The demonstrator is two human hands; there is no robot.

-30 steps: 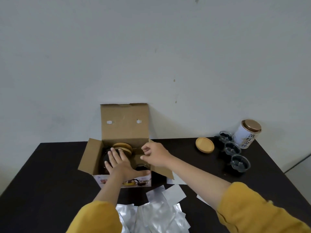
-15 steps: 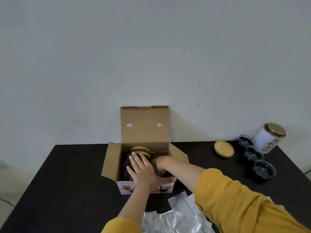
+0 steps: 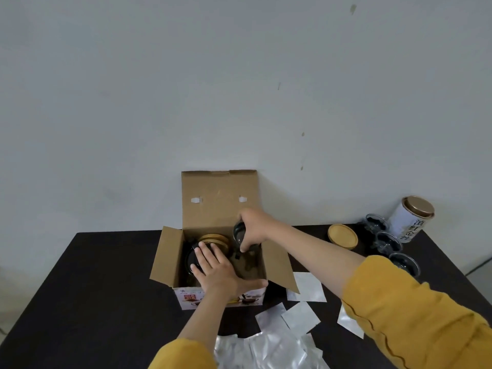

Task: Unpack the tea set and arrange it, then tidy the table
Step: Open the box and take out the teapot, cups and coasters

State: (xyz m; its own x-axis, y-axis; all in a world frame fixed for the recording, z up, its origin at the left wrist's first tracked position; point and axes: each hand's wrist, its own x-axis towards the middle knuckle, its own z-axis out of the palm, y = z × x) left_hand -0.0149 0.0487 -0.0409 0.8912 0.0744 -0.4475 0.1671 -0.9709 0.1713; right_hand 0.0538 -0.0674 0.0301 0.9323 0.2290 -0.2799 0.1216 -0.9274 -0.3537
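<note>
- Since the earlier frame, my right hand [image 3: 251, 227] has risen from the box [image 3: 170, 258], fingers clamped on a glass cup [image 3: 239, 233] above it.
- Left hand [image 3: 217, 271] lies flat, fingers spread, on the box's contents.

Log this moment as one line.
right hand: lifting glass cup from box | left hand: flat on box contents
</note>
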